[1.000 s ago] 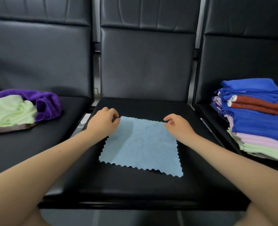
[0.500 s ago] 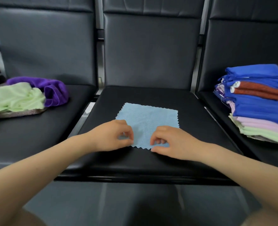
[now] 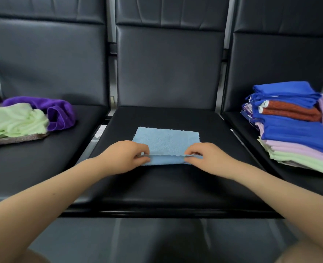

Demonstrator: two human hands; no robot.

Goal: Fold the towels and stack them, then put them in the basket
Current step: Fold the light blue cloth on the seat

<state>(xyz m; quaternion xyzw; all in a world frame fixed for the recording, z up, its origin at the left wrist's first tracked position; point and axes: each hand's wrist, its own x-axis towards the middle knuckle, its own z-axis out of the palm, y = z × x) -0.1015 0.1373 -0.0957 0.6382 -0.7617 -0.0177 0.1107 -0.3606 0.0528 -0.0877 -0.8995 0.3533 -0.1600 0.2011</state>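
Towel (image 3: 166,143), the pale blue one, is lying on the middle seat (image 3: 168,186) with its near edge being lifted and rolled away from the person. A second ago both hands were pinching the far corners; they have since come back to the near edge and are turning it over, so a narrow flap is now standing up across the cloth. Left hand (image 3: 124,156) is pinching the near left corner between thumb and curled fingers, and right hand (image 3: 207,156) is gripping the near right corner the same way, the two well apart with the fold line stretched between them. That tells me the first fold is just getting under way, and the flap is looking likely to be carried over toward the zigzag far edge. Beyond the hands, the rest of the blue cloth is resting flat on the black cushion. Off to the left, on the next seat (image 3: 33,158), a loose green towel (image 3: 12,120) and a purple towel (image 3: 60,114) are sitting crumpled together, touching, waiting their turn. Over on the right seat (image 3: 251,130) a folded stack (image 3: 293,130) of blue, rust, pink and green cloths is sitting. I am not seeing any basket from where I stand, so plenty of the job is remaining.
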